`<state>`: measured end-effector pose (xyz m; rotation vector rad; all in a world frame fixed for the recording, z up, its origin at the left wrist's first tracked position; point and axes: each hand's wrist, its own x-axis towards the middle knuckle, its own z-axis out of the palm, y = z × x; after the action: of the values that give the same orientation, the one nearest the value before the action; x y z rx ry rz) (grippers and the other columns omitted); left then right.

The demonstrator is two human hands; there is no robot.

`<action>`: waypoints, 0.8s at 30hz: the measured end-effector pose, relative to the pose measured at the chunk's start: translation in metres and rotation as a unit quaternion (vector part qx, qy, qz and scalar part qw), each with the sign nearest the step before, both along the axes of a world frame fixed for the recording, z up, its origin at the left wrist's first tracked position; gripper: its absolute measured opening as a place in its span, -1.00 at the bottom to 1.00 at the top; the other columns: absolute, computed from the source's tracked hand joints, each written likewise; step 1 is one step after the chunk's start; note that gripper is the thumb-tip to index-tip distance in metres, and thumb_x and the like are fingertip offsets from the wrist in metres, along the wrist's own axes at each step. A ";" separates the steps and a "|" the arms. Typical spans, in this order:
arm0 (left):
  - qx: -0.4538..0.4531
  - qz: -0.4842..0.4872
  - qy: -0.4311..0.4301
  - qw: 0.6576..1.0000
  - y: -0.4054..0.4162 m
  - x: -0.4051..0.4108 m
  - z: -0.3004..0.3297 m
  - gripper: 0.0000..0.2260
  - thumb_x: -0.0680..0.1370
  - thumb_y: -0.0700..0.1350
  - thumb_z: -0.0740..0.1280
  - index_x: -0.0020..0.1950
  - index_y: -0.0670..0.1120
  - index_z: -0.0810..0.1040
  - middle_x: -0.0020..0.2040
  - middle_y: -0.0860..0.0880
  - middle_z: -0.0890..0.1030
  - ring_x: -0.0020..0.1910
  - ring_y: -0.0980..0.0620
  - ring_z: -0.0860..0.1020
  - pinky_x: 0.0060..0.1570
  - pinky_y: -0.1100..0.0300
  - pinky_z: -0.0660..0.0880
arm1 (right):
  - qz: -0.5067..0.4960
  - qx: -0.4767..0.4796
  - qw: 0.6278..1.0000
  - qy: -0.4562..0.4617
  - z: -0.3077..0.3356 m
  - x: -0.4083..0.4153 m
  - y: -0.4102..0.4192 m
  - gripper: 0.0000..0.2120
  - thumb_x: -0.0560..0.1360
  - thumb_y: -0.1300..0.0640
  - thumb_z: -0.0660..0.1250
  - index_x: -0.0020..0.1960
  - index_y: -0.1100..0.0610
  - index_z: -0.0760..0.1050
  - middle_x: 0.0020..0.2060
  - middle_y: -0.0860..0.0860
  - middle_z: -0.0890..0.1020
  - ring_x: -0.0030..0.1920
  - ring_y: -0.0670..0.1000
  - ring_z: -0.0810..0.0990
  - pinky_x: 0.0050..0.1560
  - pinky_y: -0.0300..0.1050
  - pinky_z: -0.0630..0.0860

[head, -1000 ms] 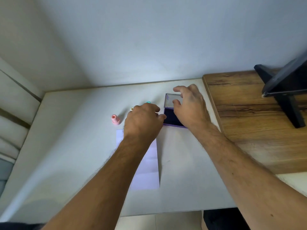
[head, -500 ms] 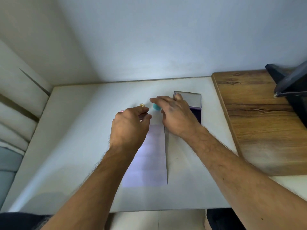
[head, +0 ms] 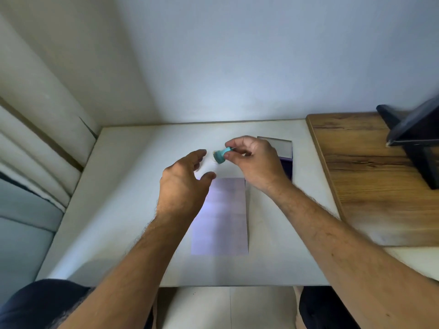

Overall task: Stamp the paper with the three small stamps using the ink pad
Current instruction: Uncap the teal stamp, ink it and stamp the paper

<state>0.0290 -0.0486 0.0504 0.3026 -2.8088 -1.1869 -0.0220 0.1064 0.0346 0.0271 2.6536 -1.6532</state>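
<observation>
Teal stamp [head: 221,155] is sitting in my right hand [head: 254,160], pinched by thumb and fingertips around its narrow handle end. It is lying tilted, wider base pointing left toward my other hand, and it is hanging above the worktop [head: 123,210], clear of the surface as far as I can tell. Just behind its base something small and pale is showing on the worktop; too hidden to say what it is.

My left hand [head: 184,184] is hovering spread and relaxed, fingers loosely extended toward the stamp, thumb out to the right, gripping nothing. Its thumb tip is sitting over the paper's top left corner; I cannot tell whether it is touching.

Paper [head: 221,217] is lying flat on the white worktop, a tall pale lilac strip, between my two forearms and near the front edge. My left wrist is covering part of its left side.

Ink pad [head: 286,166] is sitting open behind my right hand, mostly hidden by it. Its clear lid [head: 276,146] is showing at the far side, and a dark purple sliver of the pad is showing at the hand's right edge. It is lying just right of the paper's top end, not touching it.

Wooden board [head: 370,181] is butting against the worktop's right side, with a black stand [head: 413,138] on it at the far right.
</observation>
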 end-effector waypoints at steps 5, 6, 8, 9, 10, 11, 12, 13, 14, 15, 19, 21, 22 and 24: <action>0.061 -0.006 -0.022 0.998 -0.013 0.012 0.012 -0.54 0.43 -0.16 0.52 0.30 0.05 0.55 0.13 0.12 0.64 0.12 0.21 0.60 0.05 0.44 0.41 | 0.008 -0.064 0.994 -0.091 0.014 0.027 -0.013 -0.80 0.45 0.05 0.47 0.06 0.03 0.66 -0.13 -0.11 0.71 -0.17 -0.23 0.63 -0.24 -0.44 0.44; 0.073 -0.009 -0.034 0.997 -0.016 0.015 0.015 -0.57 0.43 -0.15 0.52 0.26 0.07 0.57 0.10 0.14 0.65 0.07 0.23 0.61 -0.04 0.51 0.42 | 0.013 -0.075 0.992 -0.101 0.017 0.033 -0.017 -0.81 0.45 0.04 0.46 0.05 0.03 0.66 -0.15 -0.10 0.72 -0.21 -0.24 0.63 -0.22 -0.36 0.45; 0.089 -0.013 -0.050 0.995 -0.022 0.022 0.022 -0.63 0.41 -0.14 0.53 0.19 0.09 0.62 0.00 0.15 0.68 -0.04 0.29 0.62 -0.23 0.60 0.41 | 0.022 -0.104 0.988 -0.114 0.026 0.047 -0.024 -0.88 0.48 0.06 0.43 0.00 0.04 0.66 -0.19 -0.06 0.73 -0.37 -0.29 0.58 -0.26 -0.29 0.44; 0.095 -0.015 -0.054 0.994 -0.024 0.024 0.024 -0.64 0.41 -0.14 0.53 0.17 0.09 0.63 -0.05 0.16 0.69 -0.08 0.31 0.63 -0.27 0.60 0.41 | 0.023 -0.116 0.986 -0.122 0.029 0.053 -0.026 -0.90 0.49 0.08 0.41 -0.02 0.04 0.66 -0.20 -0.05 0.73 -0.43 -0.29 0.54 -0.29 -0.28 0.43; 0.099 -0.016 -0.054 0.993 -0.027 0.028 0.026 -0.65 0.41 -0.14 0.53 0.15 0.10 0.64 -0.08 0.17 0.69 -0.11 0.33 0.63 -0.29 0.60 0.41 | 0.020 -0.125 0.984 -0.129 0.032 0.060 -0.029 -0.92 0.51 0.08 0.39 -0.04 0.02 0.66 -0.21 -0.05 0.73 -0.45 -0.28 0.52 -0.30 -0.26 0.43; 0.103 -0.018 -0.053 0.993 -0.031 0.032 0.029 -0.66 0.41 -0.14 0.53 0.15 0.10 0.64 -0.08 0.18 0.70 -0.12 0.34 0.63 -0.29 0.60 0.41 | 0.013 -0.130 0.982 -0.134 0.035 0.067 -0.032 -0.92 0.51 0.06 0.38 -0.06 -0.01 0.66 -0.22 -0.07 0.73 -0.43 -0.24 0.52 -0.29 -0.24 0.45; 0.108 -0.020 -0.053 0.993 -0.034 0.036 0.031 -0.67 0.41 -0.13 0.53 0.14 0.10 0.64 -0.08 0.19 0.70 -0.12 0.34 0.63 -0.30 0.59 0.41 | 0.003 -0.137 0.981 -0.140 0.036 0.073 -0.034 -0.92 0.51 0.04 0.38 -0.08 -0.03 0.65 -0.24 -0.08 0.73 -0.39 -0.17 0.53 -0.28 -0.21 0.48; 0.118 -0.021 -0.053 0.991 -0.037 0.039 0.031 -0.68 0.41 -0.13 0.53 0.13 0.09 0.65 -0.08 0.19 0.70 -0.12 0.33 0.64 -0.30 0.57 0.43 | -0.007 -0.144 0.978 -0.148 0.037 0.078 -0.037 -0.92 0.51 0.03 0.38 -0.10 -0.04 0.65 -0.25 -0.10 0.73 -0.36 -0.12 0.53 -0.27 -0.18 0.50; 0.129 -0.022 -0.054 0.990 -0.040 0.043 0.031 -0.69 0.41 -0.13 0.53 0.13 0.08 0.65 -0.09 0.19 0.70 -0.12 0.30 0.65 -0.29 0.53 0.46 | -0.015 -0.151 0.976 -0.157 0.038 0.083 -0.039 -0.92 0.51 0.02 0.38 -0.11 -0.05 0.64 -0.26 -0.11 0.73 -0.35 -0.09 0.54 -0.26 -0.17 0.52; 0.141 -0.024 -0.056 0.988 -0.041 0.045 0.030 -0.69 0.40 -0.14 0.53 0.12 0.07 0.66 -0.10 0.18 0.71 -0.12 0.27 0.66 -0.25 0.47 0.51 | -0.020 -0.156 0.974 -0.164 0.038 0.086 -0.040 -0.93 0.51 0.01 0.38 -0.11 -0.05 0.64 -0.26 -0.11 0.73 -0.34 -0.09 0.54 -0.24 -0.16 0.53; 0.190 -0.033 -0.067 0.979 -0.048 0.049 0.021 -0.71 0.39 -0.18 0.55 0.06 0.06 0.67 -0.14 0.12 0.72 -0.09 0.15 0.69 0.05 0.11 0.60 | -0.028 -0.179 0.965 -0.187 0.036 0.093 -0.043 -0.90 0.51 0.03 0.39 -0.07 0.02 0.65 -0.23 -0.04 0.74 -0.34 -0.09 0.54 -0.20 -0.15 0.55; 0.199 -0.036 -0.062 0.977 -0.048 0.048 0.017 -0.72 0.39 -0.19 0.55 0.03 0.07 0.68 -0.14 0.13 0.73 -0.09 0.15 0.69 0.08 0.07 0.60 | -0.033 -0.199 0.960 -0.195 0.033 0.094 -0.044 -0.90 0.52 0.05 0.39 -0.07 0.05 0.66 -0.21 0.01 0.74 -0.34 -0.06 0.55 -0.20 -0.14 0.54; 0.200 -0.038 -0.060 0.977 -0.047 0.047 0.014 -0.73 0.39 -0.19 0.55 0.03 0.08 0.68 -0.14 0.13 0.73 -0.09 0.16 0.69 0.08 0.09 0.59 | -0.036 -0.210 0.957 -0.197 0.032 0.093 -0.045 -0.90 0.52 0.06 0.39 -0.08 0.06 0.66 -0.21 0.03 0.74 -0.33 -0.05 0.56 -0.20 -0.14 0.54; 0.195 -0.046 -0.060 0.978 -0.046 0.042 0.010 -0.74 0.40 -0.18 0.55 0.04 0.08 0.68 -0.13 0.15 0.72 -0.07 0.21 0.68 0.09 0.15 0.58 | -0.051 -0.227 0.952 -0.201 0.028 0.090 -0.047 -0.90 0.52 0.07 0.38 -0.12 0.04 0.65 -0.22 0.04 0.74 -0.32 -0.04 0.58 -0.18 -0.13 0.56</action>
<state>0.0713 -0.0943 0.0601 0.2777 -2.6909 -1.8006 0.0678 0.0590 0.0624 0.4474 1.9670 -1.9916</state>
